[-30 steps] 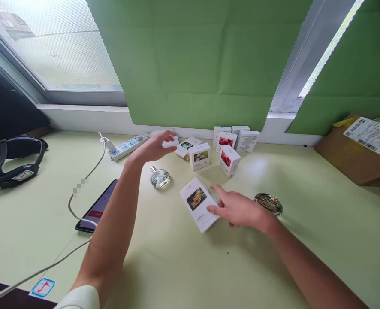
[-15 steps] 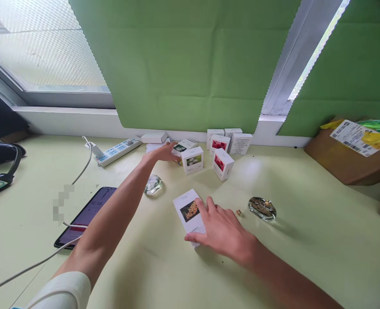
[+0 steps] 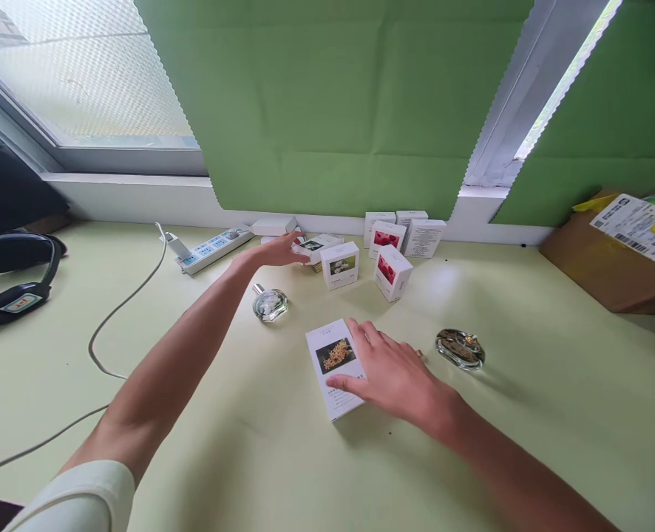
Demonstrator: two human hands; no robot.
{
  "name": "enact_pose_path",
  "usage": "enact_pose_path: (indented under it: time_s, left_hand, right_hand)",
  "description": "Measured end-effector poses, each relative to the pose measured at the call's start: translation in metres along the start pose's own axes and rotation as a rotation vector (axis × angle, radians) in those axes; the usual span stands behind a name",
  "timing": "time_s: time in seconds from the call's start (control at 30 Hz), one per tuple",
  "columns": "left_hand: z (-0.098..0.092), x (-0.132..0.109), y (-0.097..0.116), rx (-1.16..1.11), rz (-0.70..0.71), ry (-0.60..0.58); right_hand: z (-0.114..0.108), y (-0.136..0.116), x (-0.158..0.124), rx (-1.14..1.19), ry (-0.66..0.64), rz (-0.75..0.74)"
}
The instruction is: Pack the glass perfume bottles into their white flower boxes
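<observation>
1. Saw a white sleeve [image 3: 83,499] at the bottom left of the frame, over a pale green table [image 3: 283,458].
2. Saw the right hand [image 3: 394,373] a bit below and right of the middle, over the right side of a white box with orange flowers [image 3: 333,369]. Saw the thumb stretched across the front of the box, well apart from the pointing finger. Could not tell about a tight squeeze.
3. Found that box just below the middle of the frame, turned a little crooked, picture in plain sight.
4. Spotted a shiny dark bottle [image 3: 459,349] to the right of the right hand, and a clear bottle [image 3: 272,304] left of the middle, near the left arm.
5. Saw the left hand [image 3: 275,251] farther back, just above the clear bottle, with fingertips at the left end of a tilted white-flower box [image 3: 323,241]. Could not tell about fingers clamped or only touching.
6. Found an upright white-flower box [image 3: 341,267] just beside it, and a red-flower box [image 3: 392,273] to the right.
7. Spotted a power strip [image 3: 208,253] left of the left hand.
8. Saw a big green blind [image 3: 338,111] across the top middle.
</observation>
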State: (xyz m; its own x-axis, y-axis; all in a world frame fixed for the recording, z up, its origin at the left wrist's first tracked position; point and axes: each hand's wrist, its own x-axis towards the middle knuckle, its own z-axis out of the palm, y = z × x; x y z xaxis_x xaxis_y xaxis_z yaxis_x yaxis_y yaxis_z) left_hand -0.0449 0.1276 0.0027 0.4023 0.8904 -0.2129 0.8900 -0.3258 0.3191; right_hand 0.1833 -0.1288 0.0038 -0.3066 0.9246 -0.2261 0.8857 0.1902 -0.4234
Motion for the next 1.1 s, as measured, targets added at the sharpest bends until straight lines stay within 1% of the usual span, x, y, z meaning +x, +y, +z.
enact_pose_path:
  time_s: [0.07, 0.13, 0.27, 0.37, 0.47, 0.53, 0.57, 0.63, 0.7, 0.8, 0.83, 0.87, 0.93, 0.97, 1.03, 1.1]
  left_hand:
    - [0.004, -0.004, -0.004, -0.001, 0.018, -0.013]
    - [0.006, -0.008, -0.010, 0.003, 0.044, -0.013]
    - [-0.004, -0.013, -0.029, 0.039, 0.076, 0.047]
    - [-0.010, -0.017, -0.035, 0.061, 0.084, 0.076]
    - [-0.001, -0.018, -0.026, 0.089, 0.121, 0.112]
    - [0.012, -0.018, -0.015, 0.122, 0.178, 0.147]
    - [0.019, -0.017, -0.009, 0.130, 0.202, 0.145]
    - [0.029, -0.014, 0.000, 0.105, 0.200, 0.137]
    - [0.032, -0.010, 0.004, 0.068, 0.185, 0.120]
    - [0.024, 0.000, 0.001, -0.040, 0.201, 0.080]
    - [0.020, 0.003, -0.001, -0.080, 0.187, 0.097]
    - [0.015, 0.008, -0.004, -0.096, 0.155, 0.141]
    - [0.009, 0.017, -0.010, -0.023, 0.031, 0.282]
    - [0.008, 0.021, -0.013, 0.021, -0.019, 0.318]
    - [0.008, 0.030, -0.018, 0.078, -0.077, 0.315]
    - [0.011, 0.037, -0.023, 0.099, -0.089, 0.292]
  right_hand:
    - [0.004, 0.001, 0.003, 0.014, 0.024, 0.015]
    - [0.007, 0.002, 0.005, 0.008, 0.009, 0.016]
    - [0.011, 0.003, 0.006, -0.030, -0.055, 0.010]
    - [0.010, 0.001, 0.004, -0.050, -0.088, 0.019]
    - [0.008, -0.003, 0.001, -0.074, -0.128, 0.023]
    - [0.005, -0.006, -0.002, -0.091, -0.141, 0.021]
    - [0.003, -0.006, -0.003, -0.100, -0.136, 0.018]
    - [0.000, -0.007, -0.006, -0.116, -0.113, 0.011]
    - [-0.002, -0.006, -0.007, -0.132, -0.108, 0.005]
    - [-0.003, -0.005, -0.007, -0.150, -0.136, -0.001]
    - [-0.003, -0.004, -0.007, -0.156, -0.144, -0.002]
    - [-0.003, -0.004, -0.007, -0.161, -0.148, -0.002]
    - [-0.003, -0.003, -0.007, -0.168, -0.160, -0.003]
    - [-0.002, -0.003, -0.007, -0.171, -0.166, -0.005]
    - [0.000, -0.003, -0.007, -0.175, -0.173, -0.001]
    - [0.003, -0.004, -0.006, -0.178, -0.177, -0.004]
